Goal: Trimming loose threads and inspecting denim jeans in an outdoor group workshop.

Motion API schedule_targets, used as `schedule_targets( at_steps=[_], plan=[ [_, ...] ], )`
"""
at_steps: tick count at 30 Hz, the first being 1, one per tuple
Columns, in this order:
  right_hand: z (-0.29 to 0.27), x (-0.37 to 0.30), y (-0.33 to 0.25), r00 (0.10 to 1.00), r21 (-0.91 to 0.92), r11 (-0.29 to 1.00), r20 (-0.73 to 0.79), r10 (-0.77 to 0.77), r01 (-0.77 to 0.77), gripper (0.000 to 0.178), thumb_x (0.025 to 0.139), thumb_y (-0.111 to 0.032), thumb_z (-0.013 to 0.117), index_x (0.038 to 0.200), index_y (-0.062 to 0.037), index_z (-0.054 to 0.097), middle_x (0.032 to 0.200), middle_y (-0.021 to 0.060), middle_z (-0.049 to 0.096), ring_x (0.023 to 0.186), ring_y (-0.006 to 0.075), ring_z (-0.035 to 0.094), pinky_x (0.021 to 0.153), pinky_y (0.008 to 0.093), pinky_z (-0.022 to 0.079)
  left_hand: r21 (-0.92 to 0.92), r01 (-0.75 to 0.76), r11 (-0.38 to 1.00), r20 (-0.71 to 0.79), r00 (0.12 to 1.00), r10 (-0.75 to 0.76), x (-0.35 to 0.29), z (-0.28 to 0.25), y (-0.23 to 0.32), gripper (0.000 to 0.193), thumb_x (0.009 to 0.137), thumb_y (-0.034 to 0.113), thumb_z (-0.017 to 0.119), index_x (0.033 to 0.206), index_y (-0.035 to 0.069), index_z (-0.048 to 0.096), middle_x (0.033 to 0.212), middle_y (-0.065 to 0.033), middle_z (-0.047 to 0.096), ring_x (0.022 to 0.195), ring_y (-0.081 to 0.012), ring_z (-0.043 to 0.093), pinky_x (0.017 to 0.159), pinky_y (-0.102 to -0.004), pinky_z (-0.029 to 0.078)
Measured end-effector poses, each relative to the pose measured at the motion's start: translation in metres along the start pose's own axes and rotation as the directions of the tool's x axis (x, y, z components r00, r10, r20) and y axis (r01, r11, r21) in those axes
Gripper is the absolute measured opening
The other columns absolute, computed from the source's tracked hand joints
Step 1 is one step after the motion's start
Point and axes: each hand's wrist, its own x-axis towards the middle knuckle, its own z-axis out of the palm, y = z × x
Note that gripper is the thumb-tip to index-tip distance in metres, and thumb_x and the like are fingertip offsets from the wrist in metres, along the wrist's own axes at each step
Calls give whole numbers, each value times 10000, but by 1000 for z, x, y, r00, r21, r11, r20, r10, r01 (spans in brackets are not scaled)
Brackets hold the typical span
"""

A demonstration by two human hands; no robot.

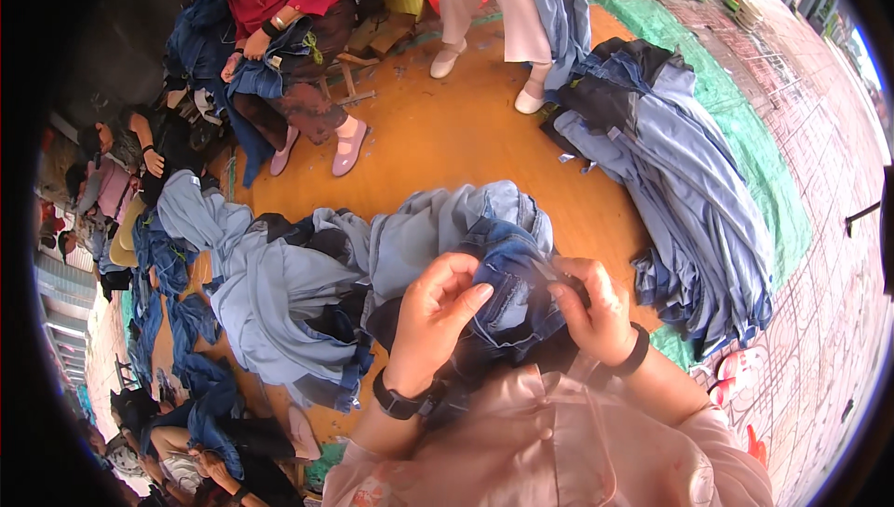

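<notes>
A heap of pale blue denim garments [279, 293] sprawls over the orange floor mat [447, 135] at the left, its edge running up to the wearer's lap. The left hand [433, 316] (black watch at the wrist) stands with its palm turned inward, fingers curled and pinching a fold of the dark blue denim garment [507, 297] held at chest height. The right hand [596, 311], wearing a black band, grips the same fold from the other side. Farther right lies another long stack of blue jeans [689, 190], with bare mat between.
</notes>
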Motion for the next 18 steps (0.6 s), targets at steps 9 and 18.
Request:
schedule_targets(
  at_steps=[9, 18],
  plan=[
    [-5, -6, -16, 1000, 95, 995, 17, 20, -22, 275, 831, -42, 711, 1082, -8, 602, 877, 128, 670, 700, 226, 655, 619, 303, 513, 156, -157, 975, -141, 974, 179, -4, 8, -1, 126, 942, 34, 579, 1063, 7, 559, 921, -13, 626, 836, -53, 566, 756, -207, 456],
    [4, 2, -14, 996, 103, 991, 4, -85, 84, 280, 818, -8, 700, 1077, 20, 598, 786, 96, 648, 589, 162, 597, 540, 271, 468, -167, -57, 984, -61, 997, 47, 0, 12, -6, 107, 973, 86, 536, 1060, 26, 552, 948, -1, 606, 867, -46, 540, 779, -200, 450]
  ],
)
